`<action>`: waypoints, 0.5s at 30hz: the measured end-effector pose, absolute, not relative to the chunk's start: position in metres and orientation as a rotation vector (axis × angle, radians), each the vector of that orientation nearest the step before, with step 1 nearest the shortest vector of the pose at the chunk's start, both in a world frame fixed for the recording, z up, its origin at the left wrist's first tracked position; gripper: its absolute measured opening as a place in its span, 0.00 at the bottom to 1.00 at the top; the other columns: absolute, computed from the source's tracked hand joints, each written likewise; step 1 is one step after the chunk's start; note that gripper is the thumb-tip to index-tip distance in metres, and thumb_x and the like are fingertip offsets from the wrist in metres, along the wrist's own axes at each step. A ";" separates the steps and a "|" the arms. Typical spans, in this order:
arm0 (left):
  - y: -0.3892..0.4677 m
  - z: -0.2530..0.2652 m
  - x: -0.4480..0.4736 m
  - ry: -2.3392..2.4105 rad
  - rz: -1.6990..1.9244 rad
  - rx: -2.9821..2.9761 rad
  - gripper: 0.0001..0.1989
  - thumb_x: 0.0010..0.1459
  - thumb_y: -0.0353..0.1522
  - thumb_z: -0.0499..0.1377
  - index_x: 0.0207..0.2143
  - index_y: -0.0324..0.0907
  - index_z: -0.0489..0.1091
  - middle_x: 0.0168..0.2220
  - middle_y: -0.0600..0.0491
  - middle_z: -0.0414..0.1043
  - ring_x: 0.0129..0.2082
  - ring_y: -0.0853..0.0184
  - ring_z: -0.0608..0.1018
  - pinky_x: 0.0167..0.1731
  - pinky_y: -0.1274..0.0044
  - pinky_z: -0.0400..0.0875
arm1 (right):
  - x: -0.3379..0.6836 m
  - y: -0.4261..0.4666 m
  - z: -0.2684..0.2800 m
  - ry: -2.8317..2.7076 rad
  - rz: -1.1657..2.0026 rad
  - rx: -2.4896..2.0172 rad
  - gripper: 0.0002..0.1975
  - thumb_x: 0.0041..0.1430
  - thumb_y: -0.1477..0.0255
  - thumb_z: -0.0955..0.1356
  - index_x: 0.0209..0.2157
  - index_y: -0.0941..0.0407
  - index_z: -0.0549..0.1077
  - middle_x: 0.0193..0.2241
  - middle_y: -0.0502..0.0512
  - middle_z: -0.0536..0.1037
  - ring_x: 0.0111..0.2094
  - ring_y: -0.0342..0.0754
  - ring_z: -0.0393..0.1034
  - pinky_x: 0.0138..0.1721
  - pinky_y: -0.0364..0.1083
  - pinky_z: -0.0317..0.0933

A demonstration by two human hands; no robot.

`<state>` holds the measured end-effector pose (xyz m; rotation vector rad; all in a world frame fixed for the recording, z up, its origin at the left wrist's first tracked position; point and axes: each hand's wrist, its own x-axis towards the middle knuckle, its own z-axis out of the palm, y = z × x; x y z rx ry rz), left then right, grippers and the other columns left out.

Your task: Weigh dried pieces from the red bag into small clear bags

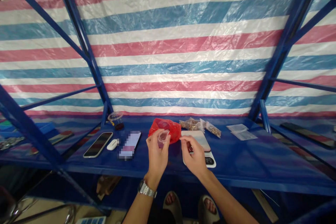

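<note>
Clear plastic bag (163,136) was held pinched in fingertips of left hand (156,152), above blue shelf (236,161), before red bag (165,127); right hand (194,155) was pinched (contents too small to tell) just right of it, over scale (203,147)

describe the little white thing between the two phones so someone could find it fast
On the blue shelf under the striped tarp, look left of the hands. A black phone lies tilted there, with a second phone to its right. Between them sits the small white oval case, rounded and pebble-like, unlike its flat neighbours.
</note>
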<state>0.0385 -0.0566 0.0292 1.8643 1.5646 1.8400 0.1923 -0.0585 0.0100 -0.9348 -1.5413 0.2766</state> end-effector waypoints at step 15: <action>-0.043 -0.003 0.058 1.486 1.905 2.106 0.14 0.67 0.40 0.60 0.51 0.43 0.72 0.48 0.46 0.80 0.48 0.59 0.77 0.52 0.65 0.65 | 0.226 -0.076 -0.001 -1.577 0.171 -0.967 0.10 0.70 0.69 0.62 0.42 0.52 0.75 0.27 0.49 0.70 0.22 0.45 0.62 0.28 0.45 0.60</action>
